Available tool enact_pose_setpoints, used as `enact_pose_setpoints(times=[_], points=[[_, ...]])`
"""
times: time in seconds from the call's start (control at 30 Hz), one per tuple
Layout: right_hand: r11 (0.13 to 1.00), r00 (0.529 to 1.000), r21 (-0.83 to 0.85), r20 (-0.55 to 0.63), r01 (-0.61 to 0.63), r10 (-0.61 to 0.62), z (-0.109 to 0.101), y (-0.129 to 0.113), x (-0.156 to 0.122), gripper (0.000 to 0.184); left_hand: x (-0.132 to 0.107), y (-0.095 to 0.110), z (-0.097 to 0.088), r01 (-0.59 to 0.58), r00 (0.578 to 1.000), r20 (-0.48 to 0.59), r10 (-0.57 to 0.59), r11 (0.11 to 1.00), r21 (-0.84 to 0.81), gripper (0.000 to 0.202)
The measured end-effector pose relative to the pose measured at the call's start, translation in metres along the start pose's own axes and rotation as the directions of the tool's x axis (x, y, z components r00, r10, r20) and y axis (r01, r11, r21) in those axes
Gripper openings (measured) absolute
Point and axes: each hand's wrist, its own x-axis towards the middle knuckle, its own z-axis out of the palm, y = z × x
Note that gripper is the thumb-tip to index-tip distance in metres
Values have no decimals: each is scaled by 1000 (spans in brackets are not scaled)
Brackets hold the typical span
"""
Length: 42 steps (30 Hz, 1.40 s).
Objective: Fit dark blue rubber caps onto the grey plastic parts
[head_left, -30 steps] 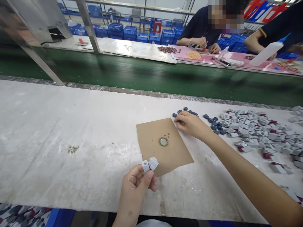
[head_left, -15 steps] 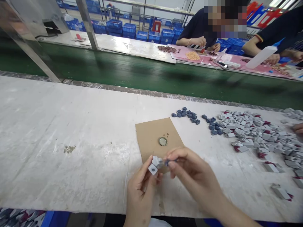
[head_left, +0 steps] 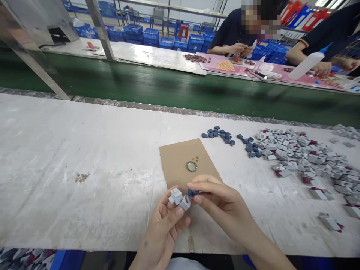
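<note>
My left hand point(head_left: 167, 221) is closed around a light grey plastic part point(head_left: 176, 196) with a blocky, angular shape and an opening on its right side. Pinched between thumb and forefinger of my right hand point(head_left: 219, 202) is a small dark blue plastic piece point(head_left: 192, 192), close against that opening; whether the two touch I cannot tell. Both hands are over the near edge of a brown cardboard sheet point(head_left: 177, 157). On the sheet lies a bottle cap point(head_left: 192, 166), open side up, beside a few brown specks.
Loose dark blue pieces point(head_left: 216, 133) lie beyond the cardboard. A large heap of grey and maroon parts point(head_left: 303, 150) covers the table's right side. A green conveyor belt point(head_left: 140, 86) runs behind, with two people working across it. A blue bin point(head_left: 60, 258) stands at lower left.
My left hand has turned the grey part, so its open side now faces right. My right hand has shifted slightly left with the blue piece. The view has moved a little.
</note>
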Motion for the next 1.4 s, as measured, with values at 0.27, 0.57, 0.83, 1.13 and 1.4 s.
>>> enact_pose_setpoints(times=[0.27, 0.57, 0.83, 1.13, 1.4], points=[[820, 991, -573, -100, 12, -84, -31, 31, 28, 16, 1, -4, -9, -159, 971, -158, 181, 976, 147, 33], [846, 998, -532, -66, -39, 4, -32, 31, 33, 17, 5, -3, -8, -204, 968, -122, 220, 970, 129, 31], [703, 986, -691, 99, 167, -137, -34, 44, 40, 21, 8, -10, -12, -255, 957, -109, 267, 960, 117, 28], [874, 987, -459, 69, 160, -144, -11, -13, 19, 26, 3, -13, -6, -307, 935, -136, 329, 938, 160, 26], [933, 995, -352, 88, 74, -46, 2, -20, 11, 27, 4, -14, -8, -350, 923, -100, 371, 919, 180, 20]])
